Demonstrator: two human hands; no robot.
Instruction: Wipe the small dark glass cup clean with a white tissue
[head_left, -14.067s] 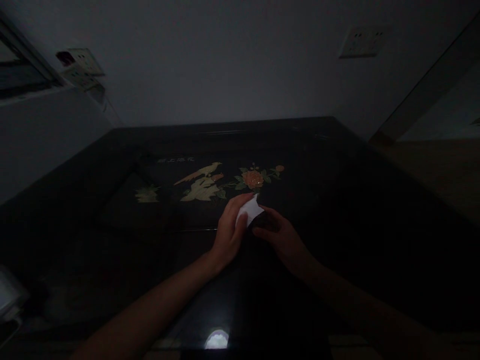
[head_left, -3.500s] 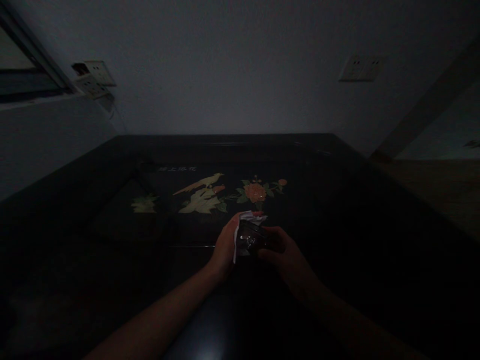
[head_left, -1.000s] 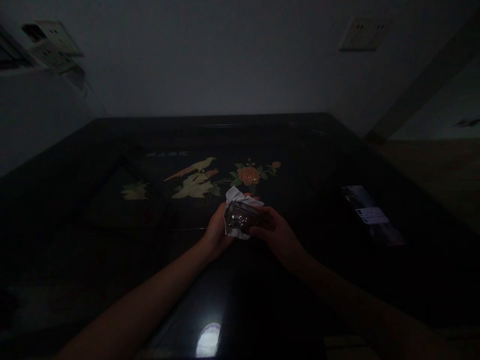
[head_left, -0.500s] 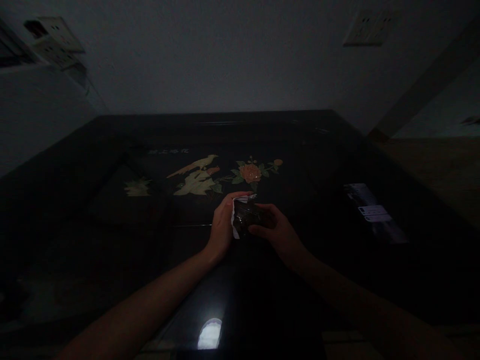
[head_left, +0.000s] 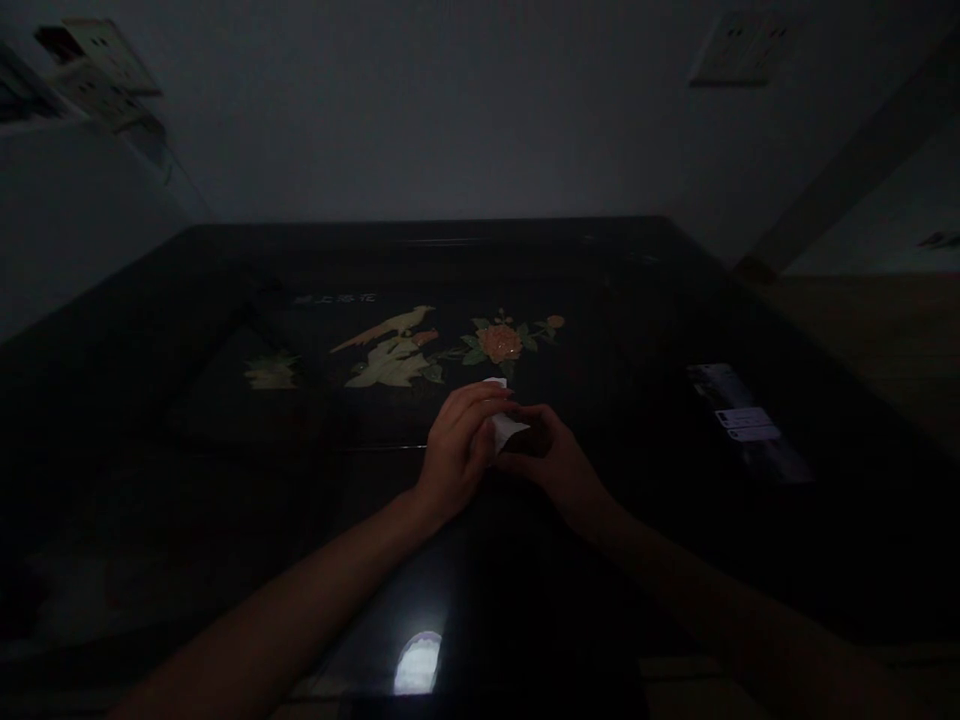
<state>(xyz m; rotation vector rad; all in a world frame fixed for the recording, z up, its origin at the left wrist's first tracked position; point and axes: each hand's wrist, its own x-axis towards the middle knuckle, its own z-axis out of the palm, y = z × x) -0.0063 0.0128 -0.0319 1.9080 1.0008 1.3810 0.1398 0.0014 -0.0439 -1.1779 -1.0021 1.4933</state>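
Dim room: nearest, a light glare (head_left: 418, 664) on the glossy black table (head_left: 187, 480). Mid-table, left hand (head_left: 457, 450) is curled over a white tissue (head_left: 504, 428), fingers clamped on it, w/ right hand (head_left: 559, 462) cupped against it from the other side; can't tell what's inside. Beyond: bird & flower inlay (head_left: 420, 345), a phone (head_left: 746, 425) well off to the right, wall sockets (head_left: 739, 45) behind.
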